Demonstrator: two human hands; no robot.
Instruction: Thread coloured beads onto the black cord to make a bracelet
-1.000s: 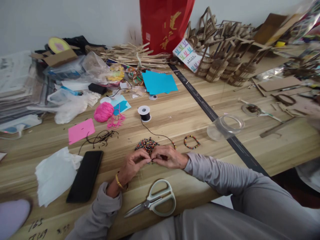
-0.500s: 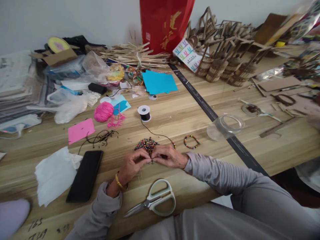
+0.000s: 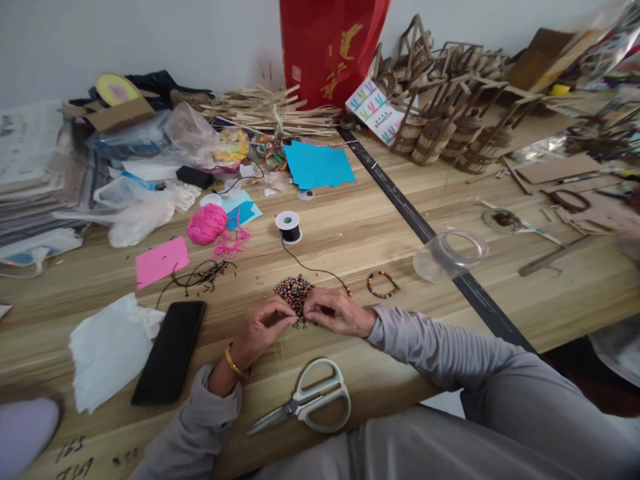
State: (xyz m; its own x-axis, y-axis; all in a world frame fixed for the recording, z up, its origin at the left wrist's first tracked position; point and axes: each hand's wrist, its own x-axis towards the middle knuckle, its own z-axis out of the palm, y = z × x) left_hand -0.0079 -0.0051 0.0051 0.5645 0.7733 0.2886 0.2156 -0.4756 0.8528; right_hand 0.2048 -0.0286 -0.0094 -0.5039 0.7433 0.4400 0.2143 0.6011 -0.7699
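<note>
Over the near side of a pile of small multicoloured beads [image 3: 294, 290], both hands are close together. My left hand [image 3: 263, 327], with a gold bangle at the wrist, is pinched; what it holds, if anything, is too small to make out. My right hand [image 3: 337, 312] pinches the black cord [image 3: 317, 270], which runs from a white spool [image 3: 289, 228] and carries a few beads beside the knuckles. Its fingertips are a small gap from the left ones. A finished-looking beaded loop [image 3: 383, 285] lies to the right of the pile.
White-handled scissors [image 3: 324, 395] lie near the table's front edge. A black phone [image 3: 170, 353] and white tissue [image 3: 111, 350] are at the left, pink yarn [image 3: 207, 223] behind them. A clear plastic container [image 3: 450, 255] stands right, small woven baskets [image 3: 434, 141] at the back right.
My left hand has moved slightly left, away from my right hand, opening a gap between the fingertips and uncovering more beads. My right hand has hardly moved.
</note>
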